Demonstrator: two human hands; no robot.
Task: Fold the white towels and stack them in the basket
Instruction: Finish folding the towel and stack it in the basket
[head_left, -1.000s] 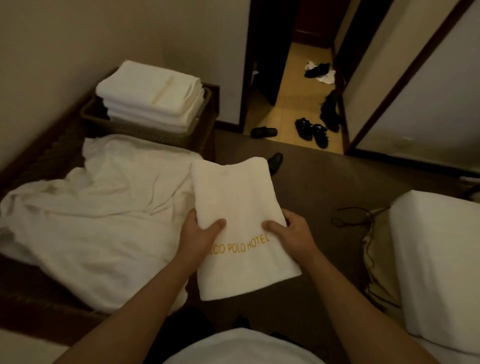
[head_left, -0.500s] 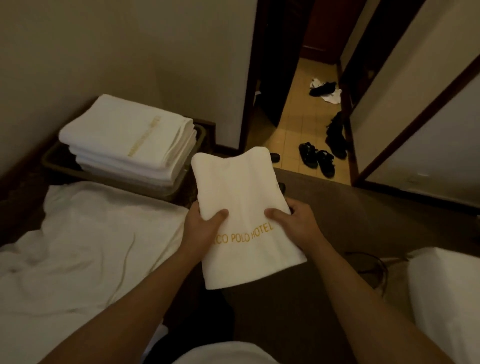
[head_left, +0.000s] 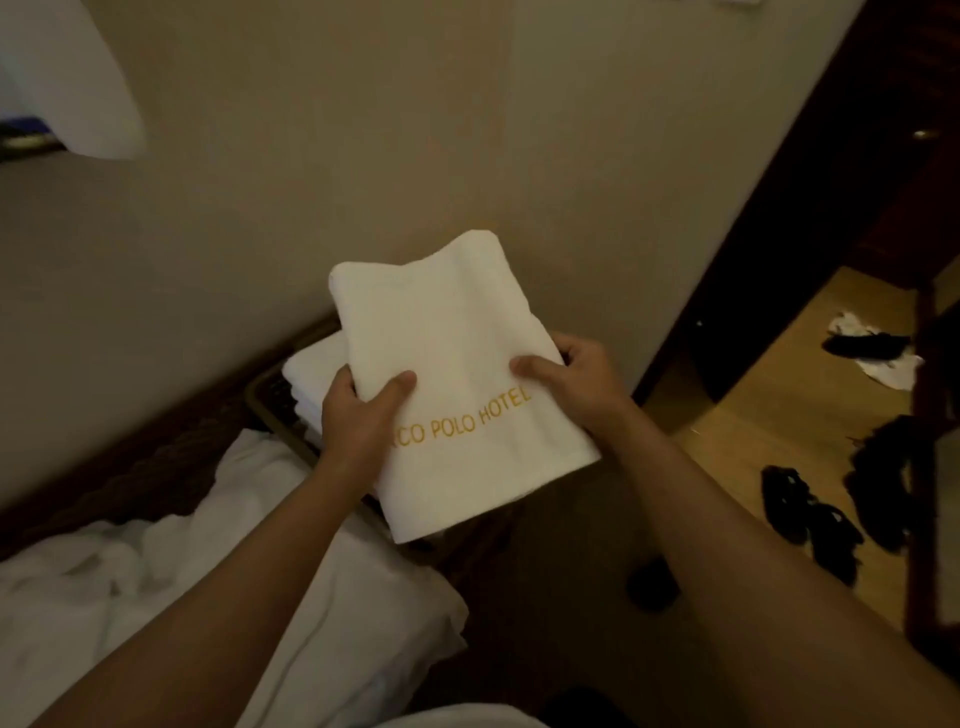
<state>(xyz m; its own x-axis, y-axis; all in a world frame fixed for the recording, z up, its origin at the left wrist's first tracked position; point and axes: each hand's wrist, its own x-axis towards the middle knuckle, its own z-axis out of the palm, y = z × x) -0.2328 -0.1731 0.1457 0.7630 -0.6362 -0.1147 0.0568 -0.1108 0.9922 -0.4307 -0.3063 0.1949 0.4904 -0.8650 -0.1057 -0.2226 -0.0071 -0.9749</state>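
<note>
Both hands gripped one folded white towel (head_left: 457, 384), held in the air in front of the wall (head_left: 363, 182). Left hand (head_left: 358, 415) clamped the towel's left edge, thumb on top, fingers hidden underneath. Right hand (head_left: 571, 384) clamped the right edge the same way, thumb on top pointing inward. Gold lettering ran across the towel between the two thumbs, readable part "CO POLO HOTEL"; left hand covered the start of it.

The towel hung over the basket (head_left: 272, 410), which sat on a dark woven surface (head_left: 156, 473) against the wall. Only the basket's near-left corner and rim showed. A stack of folded towels (head_left: 317, 374) was already in it, mostly hidden behind the held towel and left hand. Couldn't tell whether the held towel touched the stack.

Unfolded white linen (head_left: 208, 597) was heaped at the near-left, up to the basket's near rim. Right side: open doorway onto a tan floor (head_left: 779, 415) with dark shoes (head_left: 810, 514) and a white scrap (head_left: 883, 364) scattered on it.
</note>
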